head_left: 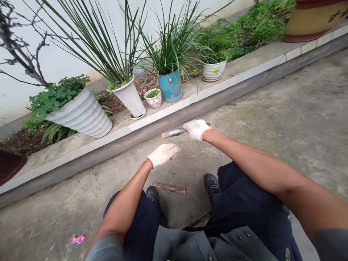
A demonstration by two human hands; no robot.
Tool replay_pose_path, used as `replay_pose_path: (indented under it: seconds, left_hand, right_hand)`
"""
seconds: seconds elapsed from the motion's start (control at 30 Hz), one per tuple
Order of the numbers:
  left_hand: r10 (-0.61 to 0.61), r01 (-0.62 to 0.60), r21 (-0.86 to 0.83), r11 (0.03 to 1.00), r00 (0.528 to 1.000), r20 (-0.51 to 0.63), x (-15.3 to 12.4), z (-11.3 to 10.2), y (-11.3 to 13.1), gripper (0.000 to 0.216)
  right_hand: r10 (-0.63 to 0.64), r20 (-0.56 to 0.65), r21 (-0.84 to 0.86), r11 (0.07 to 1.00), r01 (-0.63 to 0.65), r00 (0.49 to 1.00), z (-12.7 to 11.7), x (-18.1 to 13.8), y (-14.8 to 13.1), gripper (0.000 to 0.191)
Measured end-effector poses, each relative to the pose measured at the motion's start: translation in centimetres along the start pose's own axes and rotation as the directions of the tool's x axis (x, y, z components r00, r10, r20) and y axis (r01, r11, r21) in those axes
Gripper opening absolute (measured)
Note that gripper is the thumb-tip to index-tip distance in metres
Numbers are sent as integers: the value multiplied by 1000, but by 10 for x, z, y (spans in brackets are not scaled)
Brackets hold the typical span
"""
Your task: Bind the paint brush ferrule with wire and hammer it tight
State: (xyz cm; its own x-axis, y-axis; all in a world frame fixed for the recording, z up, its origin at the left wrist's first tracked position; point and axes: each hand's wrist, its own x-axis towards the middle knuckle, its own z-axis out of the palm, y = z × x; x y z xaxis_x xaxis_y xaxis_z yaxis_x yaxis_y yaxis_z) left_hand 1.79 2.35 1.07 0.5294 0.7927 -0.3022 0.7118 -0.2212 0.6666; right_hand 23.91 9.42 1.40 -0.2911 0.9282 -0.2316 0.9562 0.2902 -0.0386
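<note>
My right hand (196, 129), in a white knit glove, is closed around a wooden stick (165, 135) with silvery wire (176, 132) wound about it. The stick juts out on both sides of the fist. Lower and to the left, my left hand (163, 154), gloved too, has its fingers drawn together. A small brownish bit shows under its fingertips; what it is, and whether a strand runs between the hands, I cannot tell. On the concrete between my shoes lies a second wooden piece (160, 186) with wire bound round its middle (172, 189).
A low tiled ledge (157, 117) crosses ahead, bearing a tilted white ribbed pot (81, 114), a tall white pot (132, 98), a small patterned pot (153, 101), a blue pot (170, 87) and a white bowl planter (214, 71). A pink object (78, 239) lies on the ground at lower left.
</note>
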Motion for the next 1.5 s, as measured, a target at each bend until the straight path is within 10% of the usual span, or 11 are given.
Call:
replay_pose_path:
  seconds: [0.13, 0.37, 0.53, 0.7, 0.93, 1.13, 1.27, 1.37, 1.5]
  left_hand:
    - [-14, 17, 125, 992, 1000, -22, -1, -9, -1, 36]
    - [-11, 17, 170, 985, 999, -36, 0, -15, -15, 36]
    - [45, -43, 46, 998, 998, -35, 3, -13, -17, 34]
    - [44, -45, -26, 999, 999, -28, 6, -3, -10, 46]
    - [44, -43, -15, 999, 998, 49, 0, 2, -6, 36]
    - [-6, 10, 107, 994, 999, -42, -2, -10, -7, 36]
    - [-9, 24, 177, 984, 996, -86, -1, -18, -11, 37]
    - [-19, 30, 167, 986, 998, -66, -1, -19, -14, 36]
    - [14, -8, 94, 996, 998, -64, -1, -16, -16, 35]
  right_hand:
    - [-137, 222, -155, 973, 174, 965, 13, -10, -19, 32]
    - [-547, 426, 105, 821, 562, 720, 17, -25, -20, 20]
    - [-539, 146, 334, 816, 471, 830, -5, -29, -5, 21]
    - [-212, -58, 367, 904, 218, 976, -14, -17, -1, 30]
    - [58, -32, 85, 995, -55, 998, -2, -1, 5, 34]
    - [-107, 264, -92, 987, 135, 959, 14, -13, -11, 35]
    - [-421, 451, 46, 892, 450, 787, 19, -21, -13, 23]
    - [-584, 410, 227, 809, 542, 701, 14, -25, -6, 19]
    - [-600, 258, 351, 788, 505, 757, -3, -31, 0, 23]
